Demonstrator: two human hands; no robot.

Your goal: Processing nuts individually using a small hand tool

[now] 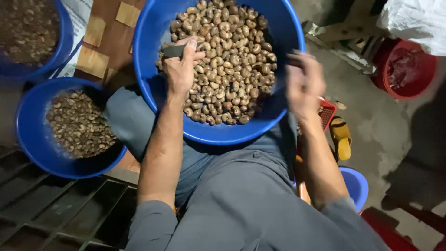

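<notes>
A big blue bowl (pixel 153 28) rests on my lap, filled with brown cashew nuts (pixel 232 60). My left hand (pixel 180 69) lies over the nuts at the bowl's left side, fingers closed on a small dark flat tool (pixel 175 50). My right hand (pixel 304 83) hovers at the bowl's right rim, blurred by motion, fingers curled; whether it holds anything I cannot tell.
A second blue bowl (pixel 28 135) with small shell pieces sits at my left, a third blue bowl (pixel 62 46) at top left. A red bucket (pixel 427 69), a white sack (pixel 413 18), a yellow sandal (pixel 343 137) and a small red basket (pixel 329 111) lie on the right.
</notes>
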